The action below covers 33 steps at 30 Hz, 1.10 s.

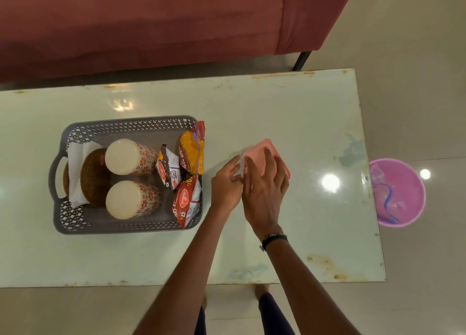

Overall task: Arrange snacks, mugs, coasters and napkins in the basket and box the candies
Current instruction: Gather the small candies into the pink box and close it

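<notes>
A grey lattice basket (131, 122) stands on the table's left half. Inside it are two upside-down patterned mugs (128, 158) (129, 199), round brown coasters (92, 177) leaning on white napkins (75, 155), and three snack packets (191, 150) (167, 168) (187, 202) along its right side. To the right of the basket lies a pink box (257, 149). My right hand (264, 188) lies flat on its lid with fingers spread. My left hand (225, 183) pinches a pale clasp at the box's left edge. The candies are not visible.
The pale glass table (302, 122) has worn edges and ends just right of the box. A pink bin (403, 183) with wrappers stands on the floor beyond that edge. A dark red sofa (151, 24) runs along the table's far side.
</notes>
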### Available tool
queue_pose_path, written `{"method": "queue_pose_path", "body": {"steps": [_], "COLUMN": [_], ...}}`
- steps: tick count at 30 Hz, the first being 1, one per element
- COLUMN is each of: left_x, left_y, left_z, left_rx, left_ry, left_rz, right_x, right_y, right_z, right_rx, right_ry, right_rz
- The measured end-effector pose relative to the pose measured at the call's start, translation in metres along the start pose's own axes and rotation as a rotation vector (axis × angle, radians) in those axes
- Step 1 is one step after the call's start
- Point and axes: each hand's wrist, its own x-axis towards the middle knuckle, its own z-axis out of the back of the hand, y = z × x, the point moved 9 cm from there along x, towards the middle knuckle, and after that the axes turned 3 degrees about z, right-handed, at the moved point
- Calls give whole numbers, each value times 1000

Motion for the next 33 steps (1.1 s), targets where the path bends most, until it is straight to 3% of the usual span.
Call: {"method": "queue_pose_path", "body": {"steps": [11,15,23,29,33], "left_x": [-2,-2,-4,2,1], "left_y": [4,6,-6,-2,-21], "left_z": [3,4,8,8,-2], "left_rx": [-3,-10,89,170,514], "left_ry": [-46,-63,-105,-131,-69], "left_rz": [34,32,-68,-98,-223], "right_x": [0,6,-8,1,12], "right_y": [-14,-17,-12,-15,-8], "right_z": [14,6,-14,-19,-20], "right_rx": [-149,89,278,0,-168], "right_ry": [-44,2,-34,54,104], "right_rz": [68,89,82,204,283]}}
